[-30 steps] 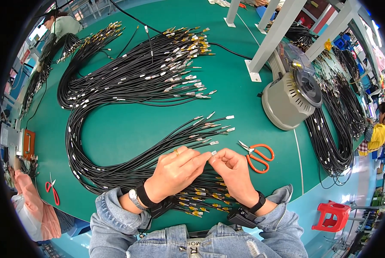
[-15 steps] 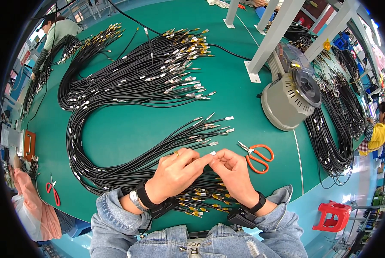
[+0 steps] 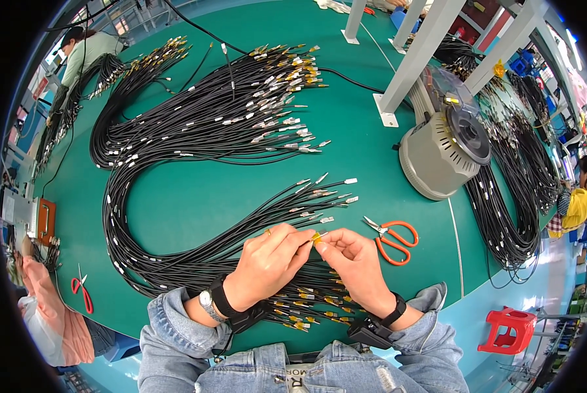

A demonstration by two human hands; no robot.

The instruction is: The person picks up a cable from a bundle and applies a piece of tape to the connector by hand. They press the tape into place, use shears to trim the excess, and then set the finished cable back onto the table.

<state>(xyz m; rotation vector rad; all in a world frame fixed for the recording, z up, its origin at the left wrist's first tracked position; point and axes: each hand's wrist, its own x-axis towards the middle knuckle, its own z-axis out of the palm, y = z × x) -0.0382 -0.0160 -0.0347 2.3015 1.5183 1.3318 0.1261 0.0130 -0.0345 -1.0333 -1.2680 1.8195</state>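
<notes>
My left hand and my right hand meet over the near bundle of black cables, fingertips almost touching. Between them is a small yellow tag with a pale tip beside it, apparently a cable end. Both hands are closed in a pinch on it. My fingers cover most of the piece and any cable leading from it. Below my hands, several cable ends with yellow tags fan out on the table. Orange-handled scissors lie slightly open just right of my right hand.
On the green table, a larger cable bundle curves across the far left. A round grey machine stands at right beside white metal posts. Red-handled scissors lie left. A red stool stands on the floor; other people sit around.
Yellow now shows between my fingertips where a white piece showed before. My left fingers have shifted slightly and pulled back from the tip. Everything else stays put.
</notes>
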